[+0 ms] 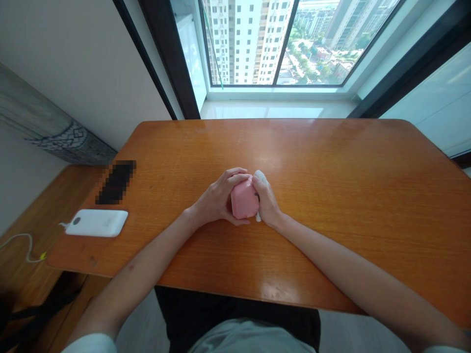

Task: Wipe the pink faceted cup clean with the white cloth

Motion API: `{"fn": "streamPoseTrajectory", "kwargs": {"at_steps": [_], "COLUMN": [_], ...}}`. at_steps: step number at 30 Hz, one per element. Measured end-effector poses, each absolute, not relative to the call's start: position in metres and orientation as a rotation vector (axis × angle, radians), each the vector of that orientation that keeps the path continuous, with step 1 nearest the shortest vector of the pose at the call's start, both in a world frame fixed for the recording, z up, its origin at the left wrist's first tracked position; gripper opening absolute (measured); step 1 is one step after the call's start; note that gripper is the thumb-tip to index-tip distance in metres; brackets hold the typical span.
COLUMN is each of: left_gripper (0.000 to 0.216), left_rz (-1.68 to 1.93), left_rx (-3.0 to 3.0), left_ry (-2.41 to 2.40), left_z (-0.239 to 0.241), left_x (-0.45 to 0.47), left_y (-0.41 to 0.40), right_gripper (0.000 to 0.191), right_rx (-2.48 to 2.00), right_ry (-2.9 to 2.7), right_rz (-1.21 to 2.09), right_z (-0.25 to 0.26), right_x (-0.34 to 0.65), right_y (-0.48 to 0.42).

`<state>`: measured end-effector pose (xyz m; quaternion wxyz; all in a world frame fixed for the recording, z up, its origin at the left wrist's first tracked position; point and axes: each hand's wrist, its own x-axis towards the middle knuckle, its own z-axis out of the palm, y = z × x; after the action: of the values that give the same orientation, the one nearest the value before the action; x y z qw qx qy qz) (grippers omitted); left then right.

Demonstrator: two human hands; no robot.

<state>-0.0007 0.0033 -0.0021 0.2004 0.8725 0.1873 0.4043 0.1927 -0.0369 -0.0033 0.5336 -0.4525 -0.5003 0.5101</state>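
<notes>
A small pink box-shaped object [244, 198] with rounded corners is held up over the middle of the wooden table [353, 196]. Around its left side and far edge curl the fingers of my left hand [224, 196], thumb along the near side. My right hand [270, 203] presses a white cloth or tissue [260, 175] against the object's right side, its thumb on the upper edge. Some of the white piece sticks out above and below that hand; the rest is hidden by the palm. A small dark spot shows on the pink object beside my right thumb.
On the table's left lie a white power bank-like device [97, 223] with a cable [27, 245] and a blurred-out dark rectangle [116, 182]. Beyond the far edge is a window [279, 49]. A grey curtain [55, 122] hangs at left.
</notes>
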Motion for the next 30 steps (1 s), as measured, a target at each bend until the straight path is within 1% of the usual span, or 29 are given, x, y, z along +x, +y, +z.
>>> {"fn": "streamPoseTrajectory", "kwargs": {"at_steps": [3, 6, 8, 18, 23, 30], "left_gripper": [0.118, 0.101, 0.094, 0.102, 0.097, 0.095], "left_rz": [1.133, 1.05, 1.009, 1.045, 1.113, 1.166], "left_rx": [2.317, 2.108, 2.0, 1.96, 2.038, 2.215], "left_ry": [0.551, 0.659, 0.687, 0.639, 0.575, 0.5], "left_z": [-0.002, -0.004, -0.007, -0.017, -0.014, -0.007], "left_x": [0.002, 0.004, 0.005, 0.006, 0.005, 0.0], "left_y": [0.001, -0.002, -0.003, -0.003, -0.003, -0.003], "right_gripper": [0.055, 0.057, 0.058, 0.061, 0.061, 0.062], "right_rx": [-1.085, -1.13, -1.143, -1.146, -1.123, -1.135], "right_ry": [-1.19, -1.216, -1.236, -1.272, -1.275, -1.274], "right_rz": [1.197, 1.252, 1.27, 1.271, 1.25, 1.298], "right_z": [-0.001, 0.006, 0.011, 0.013, 0.015, 0.017], "right_x": [0.194, 0.194, 0.194, 0.194, 0.194, 0.194], "right_y": [-0.039, -0.042, -0.045, -0.047, -0.046, -0.047]}}
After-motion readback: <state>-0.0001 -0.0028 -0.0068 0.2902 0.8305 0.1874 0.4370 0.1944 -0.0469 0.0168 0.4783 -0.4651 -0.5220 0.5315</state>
